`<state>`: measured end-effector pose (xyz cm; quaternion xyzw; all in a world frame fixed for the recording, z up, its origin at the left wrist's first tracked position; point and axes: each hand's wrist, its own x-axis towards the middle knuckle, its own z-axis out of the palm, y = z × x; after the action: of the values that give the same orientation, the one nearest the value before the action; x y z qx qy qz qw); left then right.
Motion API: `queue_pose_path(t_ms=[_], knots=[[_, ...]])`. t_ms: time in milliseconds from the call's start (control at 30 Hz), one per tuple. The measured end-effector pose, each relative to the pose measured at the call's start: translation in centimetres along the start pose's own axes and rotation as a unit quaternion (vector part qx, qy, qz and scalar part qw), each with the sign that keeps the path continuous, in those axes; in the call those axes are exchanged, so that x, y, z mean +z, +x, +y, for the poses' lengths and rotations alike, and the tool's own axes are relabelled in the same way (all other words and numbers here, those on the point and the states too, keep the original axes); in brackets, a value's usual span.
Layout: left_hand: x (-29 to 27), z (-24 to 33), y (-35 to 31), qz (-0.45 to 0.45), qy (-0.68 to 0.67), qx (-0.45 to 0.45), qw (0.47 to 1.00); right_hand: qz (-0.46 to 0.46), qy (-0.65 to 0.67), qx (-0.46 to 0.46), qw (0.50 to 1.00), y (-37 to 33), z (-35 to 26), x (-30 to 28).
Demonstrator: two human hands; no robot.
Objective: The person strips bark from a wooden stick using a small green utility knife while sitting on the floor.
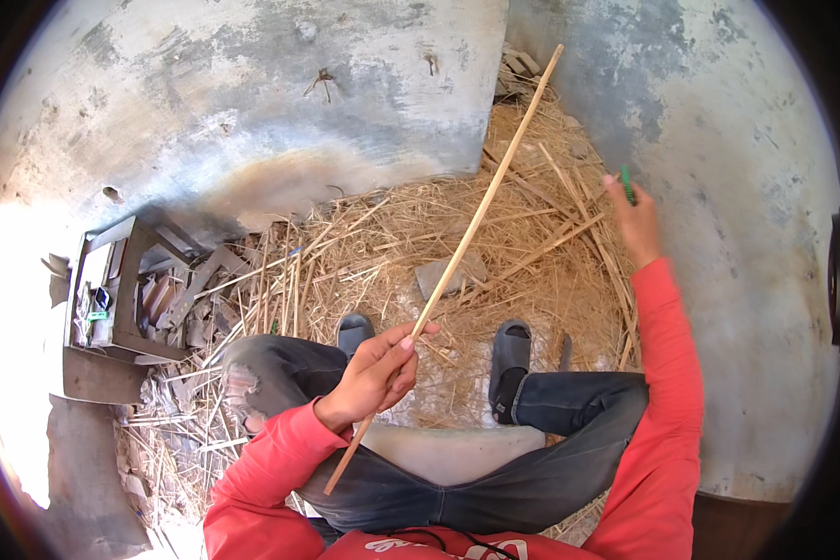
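A long, pale wooden stick [481,210] slants across the middle, from beside my left thigh up to the far wall. My left hand [375,373] is closed around its lower part, and a short end sticks out below the fist. Off to the right, my right hand [637,222] is raised near the wall, apart from the stick. Its fingers are closed on a small green object [627,185], slim and upright; its kind is too small and blurred to make out.
Straw-like shavings and thin wood strips [383,252] cover the floor, with a grey stone block [450,274] among them. A dark wooden box-like stand [126,355] with scraps is at the left. Grey walls [747,187] close in ahead and right. My sandalled foot [510,359] rests on the floor.
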<state>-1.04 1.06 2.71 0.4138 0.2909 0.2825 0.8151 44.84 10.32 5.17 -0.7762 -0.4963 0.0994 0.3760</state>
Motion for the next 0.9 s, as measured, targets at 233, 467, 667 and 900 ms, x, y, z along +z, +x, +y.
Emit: queue_pose_path(t_ms=[233, 467, 667, 900], knots=[[1.6, -0.5, 1.9, -0.040, 0.065, 0.027, 0.997, -0.270, 0.285, -0.058, 0.918, -8.9, -11.9, 6.0], [1.6, -1.4, 1.5, -0.044, 0.116, 0.005, 0.992, -0.193, 0.386, -0.016, 0.902, -6.5, -10.6, 3.8], [0.9, -1.8, 1.5, 0.009, 0.126, 0.028, 0.992, -0.241, 0.057, -0.188, 0.950, -11.4, -12.6, 2.8], [0.8, -1.4, 1.7, 0.056, 0.020, 0.023, 0.998, -0.308, -0.073, -0.284, 0.905, -18.1, -13.3, 6.6]])
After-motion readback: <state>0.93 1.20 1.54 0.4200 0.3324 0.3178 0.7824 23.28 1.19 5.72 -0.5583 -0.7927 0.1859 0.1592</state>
